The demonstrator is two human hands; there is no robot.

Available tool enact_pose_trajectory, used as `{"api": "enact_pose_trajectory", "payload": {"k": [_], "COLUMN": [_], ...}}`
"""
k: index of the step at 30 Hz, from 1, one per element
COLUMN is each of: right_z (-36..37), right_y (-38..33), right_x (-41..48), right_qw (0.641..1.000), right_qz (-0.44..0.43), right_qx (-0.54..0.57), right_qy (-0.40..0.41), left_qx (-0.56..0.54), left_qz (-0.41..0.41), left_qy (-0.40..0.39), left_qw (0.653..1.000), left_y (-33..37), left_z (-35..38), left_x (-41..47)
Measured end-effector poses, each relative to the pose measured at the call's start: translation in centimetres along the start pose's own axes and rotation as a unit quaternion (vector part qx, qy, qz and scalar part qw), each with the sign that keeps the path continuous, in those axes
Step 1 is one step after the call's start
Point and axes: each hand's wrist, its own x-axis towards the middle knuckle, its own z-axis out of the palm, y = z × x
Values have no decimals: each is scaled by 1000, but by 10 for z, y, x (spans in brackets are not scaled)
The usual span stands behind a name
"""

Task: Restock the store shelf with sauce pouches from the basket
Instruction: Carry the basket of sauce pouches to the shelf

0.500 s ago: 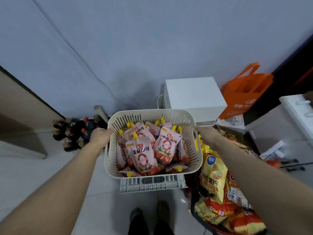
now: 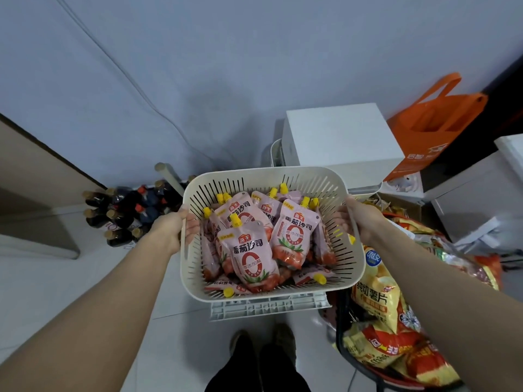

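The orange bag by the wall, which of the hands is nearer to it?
Right. The right hand grips the basket on the side facing the orange bag; the left hand grips the far side.

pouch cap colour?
Yellow caps on pink sauce pouches, clearest in the head view.

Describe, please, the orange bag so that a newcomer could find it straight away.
Start at the cream slotted plastic basket of pink sauce pouches held by both hands, then look beyond it to the white box. The orange fabric tote bag stands just right of that box, open-topped with a loop handle; nothing else there is orange.
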Motion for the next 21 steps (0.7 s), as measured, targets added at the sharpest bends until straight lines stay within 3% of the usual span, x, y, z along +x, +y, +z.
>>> {"api": "enact_pose_trajectory", "payload": {"k": [15,21], "right_z": [0,21], "right_y": [-2,-21], "right_x": [-88,-139], "right_qw": [999,997], "right_qz": [-36,-49], "right_qx": [-2,-41], "right_qy": [14,-40], "left_qx": [-2,-38], "left_qz": [-16,-18], "left_qy": [5,50], "left_qw": [1000,998], "left_y": [-6,-13], "left_z": [-44,-95], "left_x": [-66,-125]}}
